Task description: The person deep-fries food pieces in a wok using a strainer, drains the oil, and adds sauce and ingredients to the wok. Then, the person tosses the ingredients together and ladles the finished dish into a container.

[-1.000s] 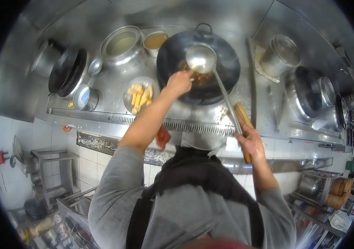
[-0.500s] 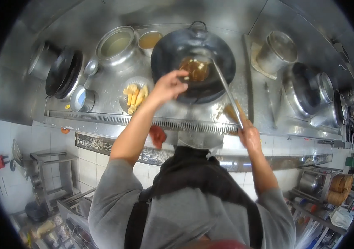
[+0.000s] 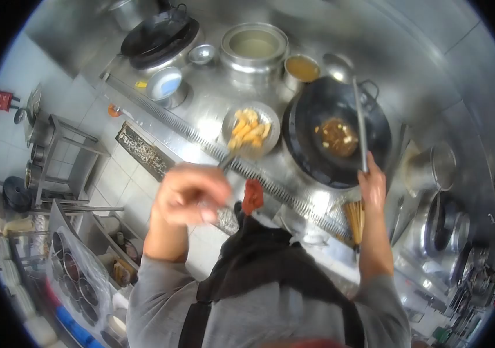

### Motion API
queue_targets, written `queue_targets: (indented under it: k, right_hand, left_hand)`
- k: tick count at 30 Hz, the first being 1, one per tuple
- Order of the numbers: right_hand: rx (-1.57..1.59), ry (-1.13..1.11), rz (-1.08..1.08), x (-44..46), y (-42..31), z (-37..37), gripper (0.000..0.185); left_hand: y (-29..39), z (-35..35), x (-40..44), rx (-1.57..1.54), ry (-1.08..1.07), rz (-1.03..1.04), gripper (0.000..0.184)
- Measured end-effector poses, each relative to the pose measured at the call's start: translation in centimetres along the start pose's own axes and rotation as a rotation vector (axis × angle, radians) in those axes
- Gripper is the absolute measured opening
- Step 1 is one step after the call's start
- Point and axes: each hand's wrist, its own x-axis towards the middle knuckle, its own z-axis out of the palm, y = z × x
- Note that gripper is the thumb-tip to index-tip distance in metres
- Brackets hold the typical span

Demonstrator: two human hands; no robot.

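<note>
My right hand (image 3: 372, 181) grips the handle of a long metal ladle (image 3: 361, 116). The ladle's bowl is past the far rim of the black wok (image 3: 311, 156), near the pot of amber liquid (image 3: 302, 68). Brown sauce with pale pieces (image 3: 339, 138) lies in the wok. My left hand (image 3: 192, 194) is raised close to the camera, left of the wok, its fingers curled and blurred; whether anything is between them is hidden. Beyond it a perforated metal dish (image 3: 230, 120) holds yellow-orange pieces (image 3: 250, 130).
A large steel pot (image 3: 254, 49) with pale liquid stands at the back. At left are a metal pot (image 3: 166, 87) and a second black wok (image 3: 157, 37). Wooden sticks (image 3: 354, 220) lie by the counter's front edge. A red cloth (image 3: 253, 197) hangs there.
The view has turned left. My left hand has drawn back from the wok toward the body. The ladle's bowl has lifted from inside the wok to past its far rim.
</note>
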Motion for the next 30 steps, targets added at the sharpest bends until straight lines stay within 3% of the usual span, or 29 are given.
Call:
queue_targets:
  k: [1,5,7,8,10,11,13,14,16,17,18,19,20,22,23,25,27,29,30]
  right_hand:
    - [-0.028,-0.022,-0.031,2.7,-1.1,0.7,0.051]
    - [-0.351,-0.143,-0.128,13.6,-3.2,3.9,0.038]
    - [-0.572,-0.420,-0.137,18.4,-4.5,5.0,0.032]
    - [-0.566,-0.447,-0.115,19.3,-5.8,5.2,0.031]
    - [-0.563,-0.398,-0.110,19.9,-7.3,6.7,0.031]
    - [-0.560,-0.349,-0.090,20.3,-7.8,7.4,0.031]
    - [-0.515,-0.289,-0.156,21.4,-8.6,9.5,0.030]
    - [-0.453,-0.221,-0.208,22.1,-9.0,10.9,0.028]
    - [-0.382,-0.128,-0.287,23.9,-9.0,14.7,0.021]
    - [-0.373,-0.130,-0.298,24.4,-10.3,15.8,0.021]
    - [-0.082,-0.280,-0.046,24.4,-12.2,17.1,0.017]
    - [0.210,-0.424,0.204,25.0,-13.7,18.0,0.014]
    - [0.213,-0.427,0.194,26.1,-14.4,19.1,0.014]
    - [0.604,-0.654,0.325,27.8,-14.7,21.8,0.011]
    - [0.615,-0.656,0.314,28.0,-14.8,22.5,0.011]
    - [1.271,-0.522,0.507,27.8,-15.4,22.8,0.010]
    - [1.416,-0.466,0.495,27.4,-15.5,21.5,0.012]
    - [1.619,-0.370,0.430,26.4,-15.2,18.5,0.012]
    - [1.601,-0.295,0.505,26.0,-15.2,16.1,0.008]
  left_hand:
    - [0.0,-1.3,-3.0,0.033,0.294,-0.119,0.040]
    - [-1.2,-10.2,-14.1,0.438,0.963,-0.496,0.035]
    - [-2.4,-14.1,-23.7,0.706,1.192,-0.778,0.035]
    - [-3.5,-15.6,-30.0,0.935,1.204,-0.912,0.036]
    - [-4.3,-15.1,-41.5,1.028,1.212,-1.270,0.034]
    - [-5.7,-13.8,-47.4,0.919,1.299,-1.247,0.035]
    - [-7.0,-8.8,-51.2,0.603,1.358,-1.340,0.032]
    - [-11.0,-8.2,-60.5,0.761,0.938,-1.331,0.030]
    - [-13.6,-4.6,-57.6,0.460,0.791,-1.844,0.031]
    - [-15.6,-2.9,-59.5,0.428,0.646,-1.700,0.032]
    - [-16.9,-1.0,-56.9,0.095,1.016,-1.901,0.033]
    - [-17.5,-0.2,-56.0,0.246,0.647,-1.817,0.033]
    - [-17.6,1.0,-54.2,0.177,0.729,-1.749,0.034]
    - [-19.0,2.0,-50.9,0.033,0.935,-1.803,0.036]
    - [-18.4,2.1,-48.7,-0.048,1.043,-1.814,0.038]
    - [-17.6,1.8,-48.0,0.027,1.035,-1.766,0.039]
    - [-16.3,1.4,-47.6,0.109,1.016,-1.719,0.040]
    - [-14.4,1.2,-48.5,0.120,1.204,-1.665,0.041]
    - [-13.3,1.3,-49.4,0.295,0.955,-1.654,0.044]
